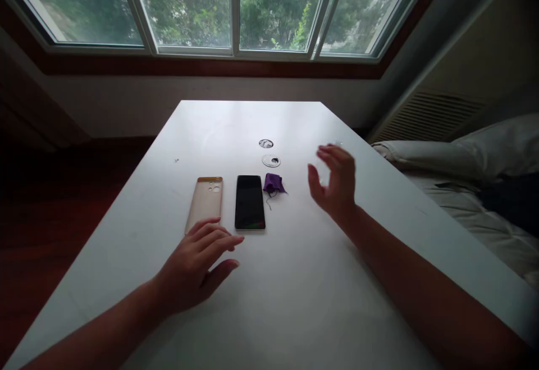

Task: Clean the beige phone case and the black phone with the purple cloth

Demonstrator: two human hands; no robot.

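My left hand [200,263] is open, fingers stretched toward the right, over the near end of a beige phone case [206,204]. Part of the case's lower edge is hidden behind the fingers. Just right of the case lies a black smartphone [250,202], screen up and dark, apart from the case. Beside the phone's upper right corner rests a small purple cloth pouch [273,183] with a thin cord trailing from it. Off to the right, my right hand [336,182] is raised with thumb and fingers apart, holding nothing that I can see.
Beyond the phone, two small round items [271,160] lie on the white table [295,302]. A tiny dark scrap [177,160] is at the left. Windows [193,10] stand behind the table's far edge, and a padded seat [455,190] is at the right.
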